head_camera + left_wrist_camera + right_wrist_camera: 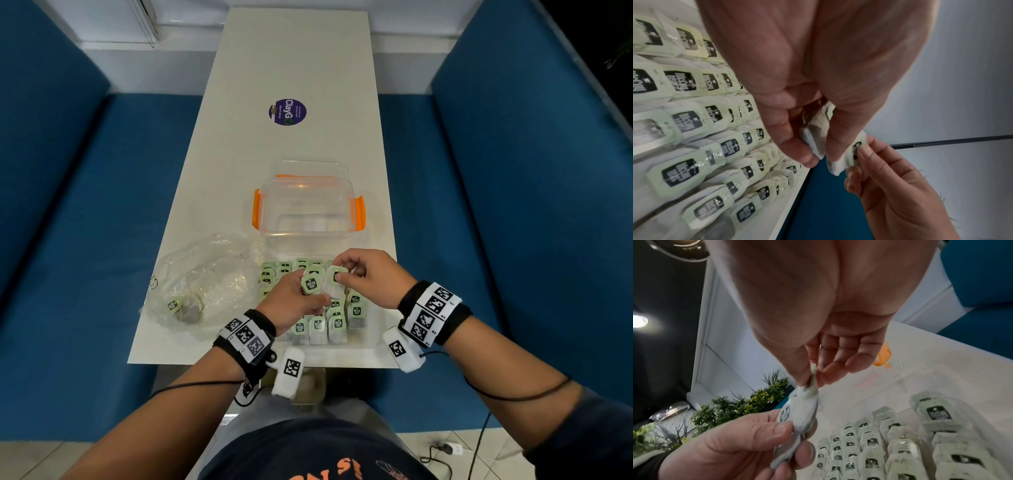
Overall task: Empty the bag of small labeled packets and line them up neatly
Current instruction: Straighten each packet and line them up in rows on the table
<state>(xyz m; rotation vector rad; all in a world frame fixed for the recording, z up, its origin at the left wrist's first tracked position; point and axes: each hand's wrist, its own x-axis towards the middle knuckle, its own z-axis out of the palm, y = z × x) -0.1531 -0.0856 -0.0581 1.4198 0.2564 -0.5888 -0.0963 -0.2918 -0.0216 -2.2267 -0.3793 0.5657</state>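
A small white packet with a pale green label (311,284) is pinched by the left hand (291,305), another (334,275) by the right hand (373,281), above lined-up packets (337,325) on the white worktop (291,68); the crumpled clear plastic bag (205,277) lies at nine o'clock.

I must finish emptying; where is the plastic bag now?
In the head view, the plastic bag lies on the table's left side, beside the packet rows.

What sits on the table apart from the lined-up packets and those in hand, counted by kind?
Clear plastic bag: 1
Packet left in the bag: 1
Clear box with orange latches: 1
Round purple sticker: 1
Total: 4
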